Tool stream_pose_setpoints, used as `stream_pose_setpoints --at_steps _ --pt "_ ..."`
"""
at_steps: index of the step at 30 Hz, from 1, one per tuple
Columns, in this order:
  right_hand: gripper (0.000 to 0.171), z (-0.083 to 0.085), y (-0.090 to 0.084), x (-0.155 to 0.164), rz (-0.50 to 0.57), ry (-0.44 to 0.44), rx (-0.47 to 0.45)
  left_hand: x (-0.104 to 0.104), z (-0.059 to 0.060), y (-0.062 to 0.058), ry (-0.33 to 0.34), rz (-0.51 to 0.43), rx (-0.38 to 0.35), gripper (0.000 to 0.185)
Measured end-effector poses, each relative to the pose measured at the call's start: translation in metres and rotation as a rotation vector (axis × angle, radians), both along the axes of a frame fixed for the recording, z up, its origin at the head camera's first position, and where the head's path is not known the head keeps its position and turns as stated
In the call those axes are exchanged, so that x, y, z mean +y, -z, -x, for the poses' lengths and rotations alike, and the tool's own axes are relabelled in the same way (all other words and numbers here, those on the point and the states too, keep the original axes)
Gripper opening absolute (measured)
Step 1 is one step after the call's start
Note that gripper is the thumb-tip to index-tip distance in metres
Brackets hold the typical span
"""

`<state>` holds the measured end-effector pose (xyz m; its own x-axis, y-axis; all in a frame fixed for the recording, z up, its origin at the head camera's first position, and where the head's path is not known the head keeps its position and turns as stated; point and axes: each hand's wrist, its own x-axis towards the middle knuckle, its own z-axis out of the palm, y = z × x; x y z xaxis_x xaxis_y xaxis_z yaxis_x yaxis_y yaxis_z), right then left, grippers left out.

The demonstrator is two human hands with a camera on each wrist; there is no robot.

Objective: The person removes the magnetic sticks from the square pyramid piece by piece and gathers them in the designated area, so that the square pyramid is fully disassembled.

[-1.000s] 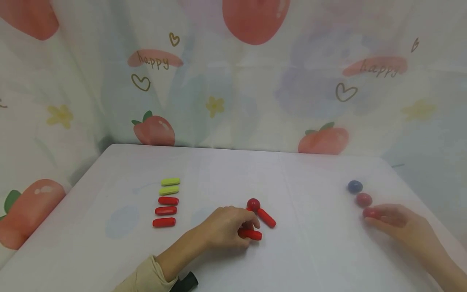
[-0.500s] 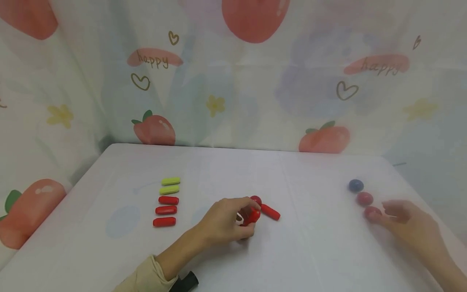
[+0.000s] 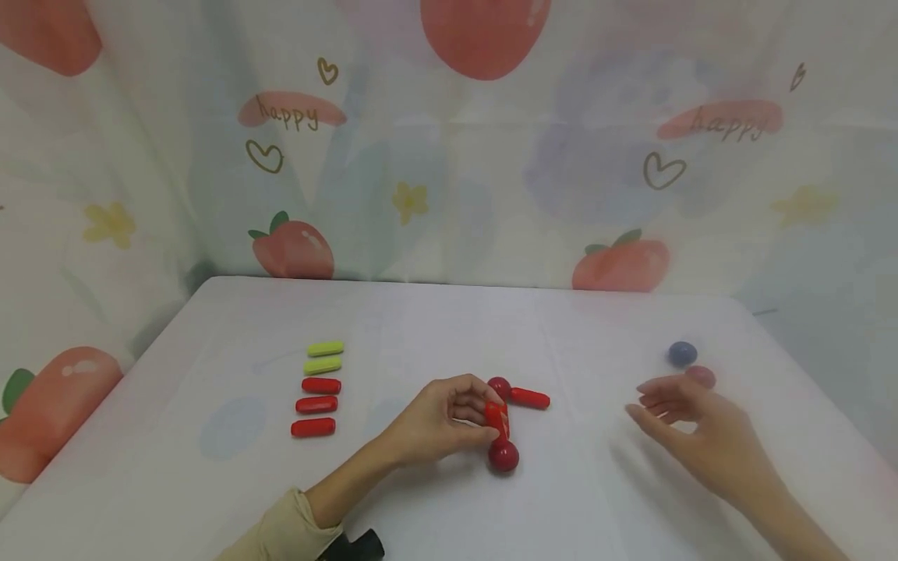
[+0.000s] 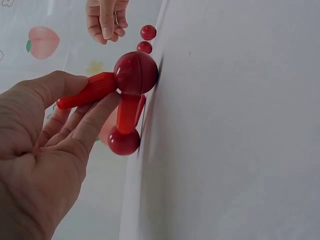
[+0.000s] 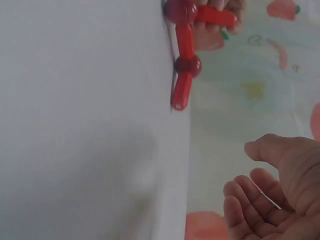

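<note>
From the head view, the left hand [image 3: 438, 417] pinches a red stick [image 3: 496, 417] near the middle of the white worktop [image 3: 435, 327]. A dark red ball [image 3: 503, 456] hangs on the stick's near end, at 6 o'clock. A second ball [image 3: 500, 387] sits at 12 o'clock, with another red stick [image 3: 529, 399] pointing to 3 o'clock. The right hand [image 3: 691, 425] floats wide and holds nothing. Behind it sit a blue ball [image 3: 682, 354] and a pink ball [image 3: 700, 376]. At 9 o'clock lie red and green sticks in a row [image 3: 319, 386].

From the left wrist view, the balls look smooth, round and shiny, and the sticks look like hard plastic. I think a tug could pop the joints apart, and a loose ball would roll off.

From the right wrist view, the right hand's fingers are spread.
</note>
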<state>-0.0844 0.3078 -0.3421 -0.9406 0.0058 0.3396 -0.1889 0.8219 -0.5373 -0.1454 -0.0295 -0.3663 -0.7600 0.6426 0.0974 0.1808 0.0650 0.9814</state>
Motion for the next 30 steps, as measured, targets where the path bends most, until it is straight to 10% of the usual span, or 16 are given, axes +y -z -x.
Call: stream_pose_setpoints --at_steps 18,30 --pt "0.023 0.001 0.018 -0.090 0.130 -0.543 -0.172 -0.008 0.003 -0.006 0.026 0.212 0.170 0.022" --pt "0.027 0.007 0.023 -0.096 0.146 -0.613 -0.191 -0.007 0.001 -0.004 -0.010 0.286 0.251 0.020"
